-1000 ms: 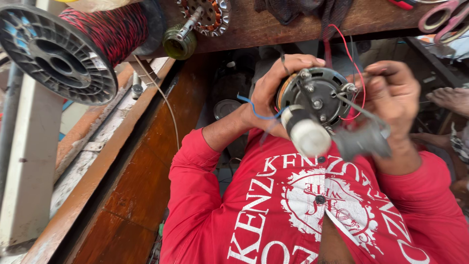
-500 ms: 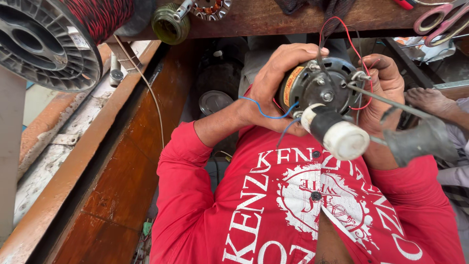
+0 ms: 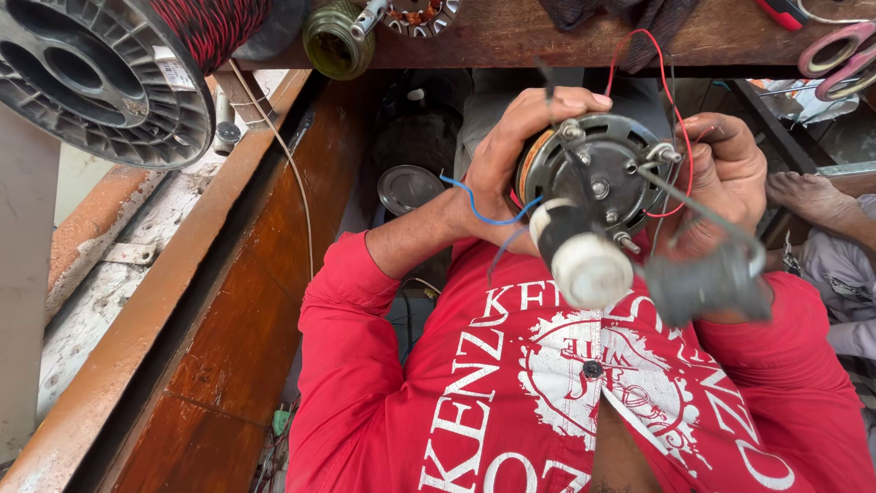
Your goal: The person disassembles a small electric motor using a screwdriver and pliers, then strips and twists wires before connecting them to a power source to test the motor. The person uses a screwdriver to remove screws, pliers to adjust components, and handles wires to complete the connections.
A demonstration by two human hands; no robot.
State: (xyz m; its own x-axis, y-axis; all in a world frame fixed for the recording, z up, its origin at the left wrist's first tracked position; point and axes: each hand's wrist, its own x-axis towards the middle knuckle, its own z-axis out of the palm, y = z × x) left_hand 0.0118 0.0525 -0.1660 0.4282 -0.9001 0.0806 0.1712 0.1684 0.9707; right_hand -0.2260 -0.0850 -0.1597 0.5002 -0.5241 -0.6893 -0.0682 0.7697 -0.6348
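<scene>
Both hands hold a small round electric motor (image 3: 598,173) with a dark metal face in front of my chest. My left hand (image 3: 506,160) grips its left side, fingers curled over the top edge. My right hand (image 3: 730,178) clasps its right side. A white cylindrical end piece (image 3: 589,265) sticks out of the motor toward me, blurred. A blurred dark tool handle (image 3: 707,283) with a thin metal shaft reaches the motor's face; I cannot tell what holds it. Red wires (image 3: 671,100) and a blue wire (image 3: 479,210) hang from the motor.
A large black spool of red-and-black wire (image 3: 119,73) sits at the top left on a wooden bench edge (image 3: 547,36). A greenish coil (image 3: 333,41) and pink-handled scissors (image 3: 835,55) lie there too. Another person's bare foot (image 3: 812,205) is at the right.
The motor has turned a little in my hands, and the white end piece has swung down toward me. The dark tool handle has shifted beside it. The view has drifted slightly.
</scene>
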